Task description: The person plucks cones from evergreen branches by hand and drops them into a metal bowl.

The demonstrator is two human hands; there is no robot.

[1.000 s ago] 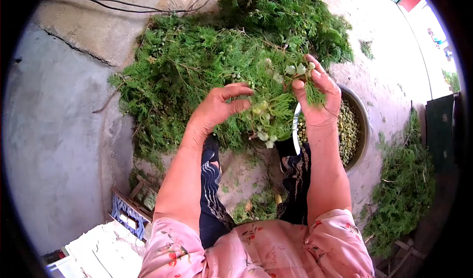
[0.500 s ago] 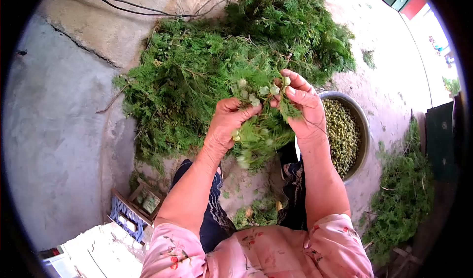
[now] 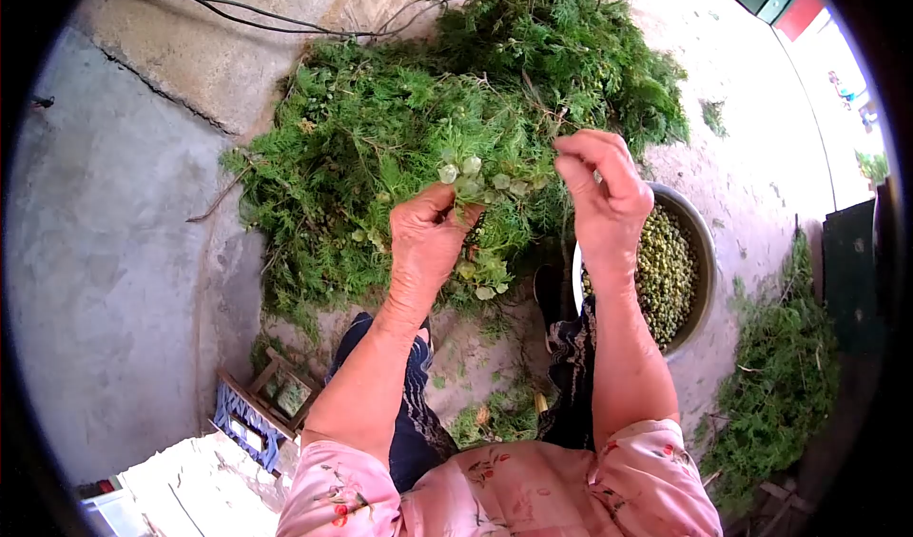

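Note:
My left hand [image 3: 425, 234] is closed on a leafy evergreen sprig [image 3: 483, 199] that bears several pale green cones. To its right, my right hand [image 3: 609, 190] is raised, with thumb and fingertips drawn together; whatever they may hold is hidden. Its wrist passes over the near side of a metal basin [image 3: 705, 252] filled with small green cones [image 3: 656, 275]. Beneath and beyond both hands spreads a large heap of cut evergreen branches [image 3: 352, 147].
More evergreen branches [image 3: 775, 385] lie at the right. A small wooden stool [image 3: 262, 409] stands at lower left, near my legs. Black cables [image 3: 276, 23] cross the concrete at the top left. Loose green bits [image 3: 499, 409] are scattered between my feet.
My right hand has drawn away from the sprig, up and to the right over the basin's side. The left hand keeps hold of the sprig and has shifted slightly left.

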